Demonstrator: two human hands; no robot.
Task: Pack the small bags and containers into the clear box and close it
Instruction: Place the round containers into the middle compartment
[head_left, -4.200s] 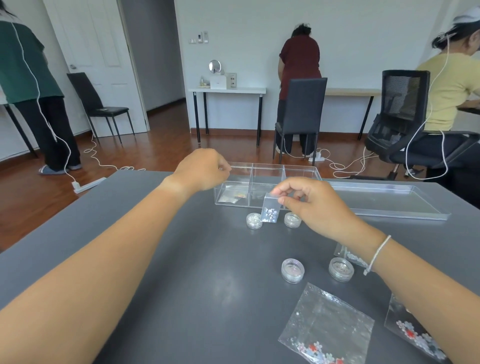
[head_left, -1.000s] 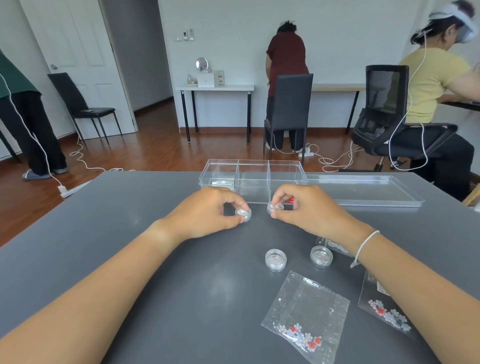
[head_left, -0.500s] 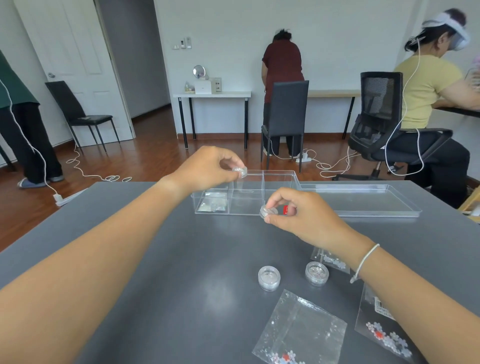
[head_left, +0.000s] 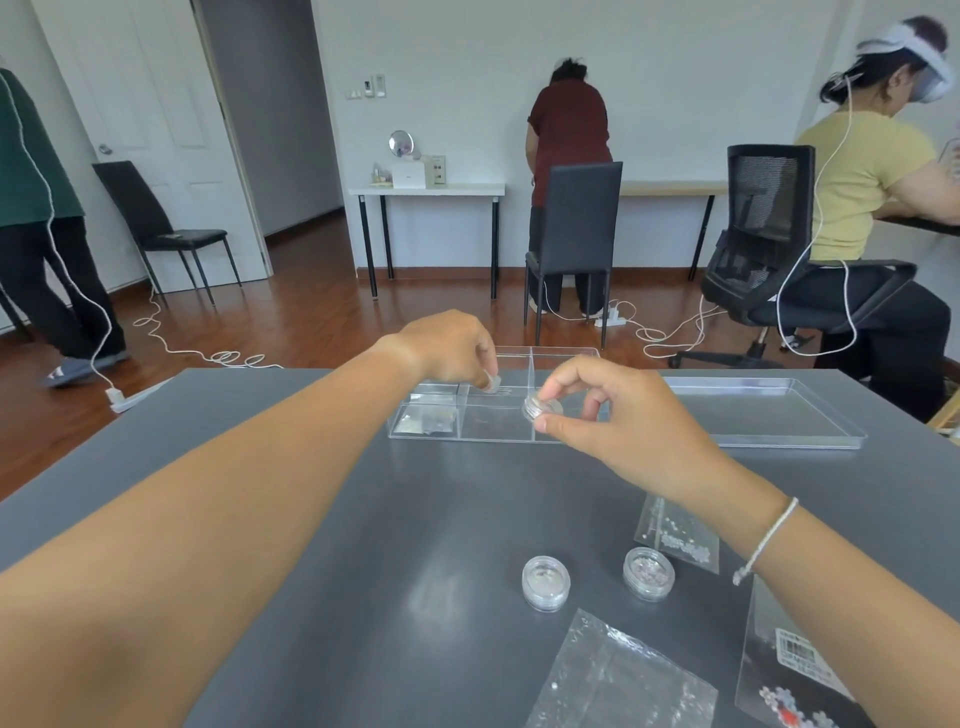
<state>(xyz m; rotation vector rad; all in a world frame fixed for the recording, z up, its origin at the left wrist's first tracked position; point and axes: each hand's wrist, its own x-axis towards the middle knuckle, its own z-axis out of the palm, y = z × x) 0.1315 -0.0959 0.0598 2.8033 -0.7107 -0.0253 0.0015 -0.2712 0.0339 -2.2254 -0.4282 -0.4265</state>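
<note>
A clear box (head_left: 470, 434) with three compartments lies at the far middle of the grey table; small bags rest in its left compartment. My left hand (head_left: 449, 349) pinches a small round container (head_left: 492, 383) over the middle compartment's far side. My right hand (head_left: 613, 415) grips a second round container (head_left: 542, 406) above the divider between the middle and right compartments. Two more round containers (head_left: 545, 582) (head_left: 648, 573) stand near me on the table. A small bag (head_left: 678, 540) lies under my right wrist. Larger clear bags (head_left: 618, 680) (head_left: 789, 670) lie at the near edge.
The clear lid (head_left: 769, 418) lies flat to the right of the box. Behind the table are a black chair (head_left: 576, 234), an office chair (head_left: 763, 249) with a seated person, two standing people, white cables on the wooden floor and a white desk (head_left: 426, 189).
Both hands picked up a round container from the table in front of the box and carried it up over the box; the right hand moved further over it in the last half second.
</note>
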